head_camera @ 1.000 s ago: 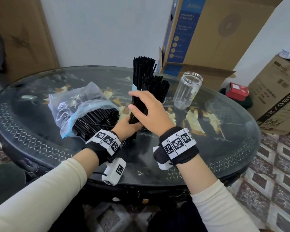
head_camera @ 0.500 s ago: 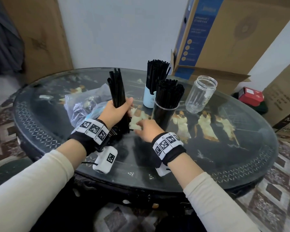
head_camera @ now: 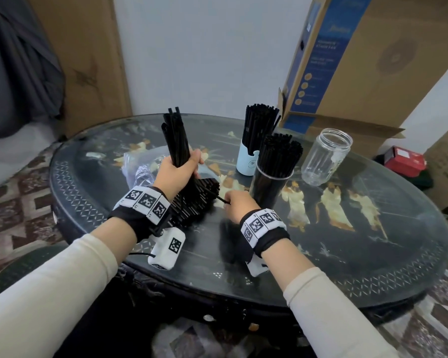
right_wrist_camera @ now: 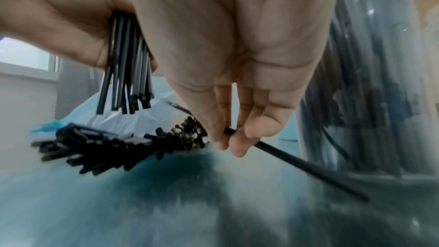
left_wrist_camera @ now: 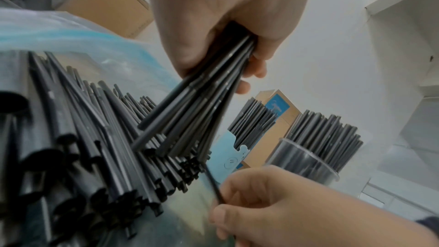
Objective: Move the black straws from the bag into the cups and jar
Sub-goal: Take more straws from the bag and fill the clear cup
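Your left hand [head_camera: 177, 171] grips a bundle of black straws [head_camera: 176, 135] upright, left of centre; your right hand [head_camera: 237, 205] pinches one straw [right_wrist_camera: 297, 162] from the bag [head_camera: 140, 164] on the dark round table [head_camera: 347, 241]. Blue cup [head_camera: 247, 161] and clear cup [head_camera: 270, 187] are full — the jar [head_camera: 326, 157] is empty. Cardboard boxes [head_camera: 373, 60] stand upper right, print unreadable.

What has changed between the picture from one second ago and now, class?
The right hand let go of the upright bundle, dropped to the table and pinched a single straw from the pile. The left hand raised the bundle leftward. Both cups stay full, the jar empty.
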`<action>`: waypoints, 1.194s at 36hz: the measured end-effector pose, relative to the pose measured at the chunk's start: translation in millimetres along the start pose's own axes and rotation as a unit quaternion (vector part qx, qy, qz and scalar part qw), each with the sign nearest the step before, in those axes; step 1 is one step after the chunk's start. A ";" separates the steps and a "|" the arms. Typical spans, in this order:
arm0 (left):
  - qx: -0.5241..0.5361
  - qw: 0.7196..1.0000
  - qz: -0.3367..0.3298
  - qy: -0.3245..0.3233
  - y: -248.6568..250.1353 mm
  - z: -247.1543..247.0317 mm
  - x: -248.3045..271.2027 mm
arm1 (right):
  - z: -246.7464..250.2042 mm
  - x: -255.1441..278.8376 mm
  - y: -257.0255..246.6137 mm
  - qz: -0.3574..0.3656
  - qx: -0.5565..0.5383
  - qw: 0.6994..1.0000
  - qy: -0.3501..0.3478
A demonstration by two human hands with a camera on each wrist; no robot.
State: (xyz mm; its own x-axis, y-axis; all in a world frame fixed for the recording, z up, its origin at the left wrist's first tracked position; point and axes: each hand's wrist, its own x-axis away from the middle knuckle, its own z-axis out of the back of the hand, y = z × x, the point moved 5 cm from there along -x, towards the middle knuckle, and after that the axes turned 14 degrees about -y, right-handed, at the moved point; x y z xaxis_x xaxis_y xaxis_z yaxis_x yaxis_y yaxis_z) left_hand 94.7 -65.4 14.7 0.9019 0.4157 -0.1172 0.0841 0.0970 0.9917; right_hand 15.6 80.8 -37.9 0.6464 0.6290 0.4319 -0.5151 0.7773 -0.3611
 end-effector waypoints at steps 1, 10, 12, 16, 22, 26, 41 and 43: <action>0.002 1.000 0.001 0.012 1.4 2.6 0.3 | 3.3 1.1 -1.3 0.003 -0.004 1.000 0.010; -0.022 0.998 -0.012 0.064 11.8 10.0 4.3 | 29.0 24.9 -13.9 -0.004 0.027 0.998 0.061; -0.030 0.997 0.003 0.066 9.0 10.7 3.1 | 31.0 31.8 -12.7 -0.008 0.045 0.998 0.052; -0.045 0.997 0.025 0.059 1.6 9.7 1.4 | 36.4 45.2 -14.9 -0.005 0.069 0.996 0.058; -0.042 0.996 0.042 0.059 -3.4 2.5 4.8 | 48.2 58.0 -16.9 -0.012 0.012 0.996 0.091; 0.012 0.998 0.041 0.055 -3.8 -6.5 7.8 | 50.7 59.2 -18.0 0.024 -0.061 0.992 0.105; 0.017 0.998 -0.042 -0.054 22.9 -69.7 7.3 | 49.6 60.0 -9.0 0.142 -0.146 0.957 0.207; 0.016 0.998 -0.035 -0.049 20.0 -69.3 4.6 | 55.8 64.3 -4.4 0.152 -0.143 0.953 0.219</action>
State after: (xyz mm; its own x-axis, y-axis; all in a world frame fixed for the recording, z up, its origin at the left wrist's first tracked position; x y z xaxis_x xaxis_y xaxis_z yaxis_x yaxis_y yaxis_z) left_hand 71.2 1.1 30.4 0.9306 0.3181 -0.1813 0.1600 0.0919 0.9828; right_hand 28.0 118.4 37.6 0.6973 0.7106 -0.0933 -0.5822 0.4856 -0.6521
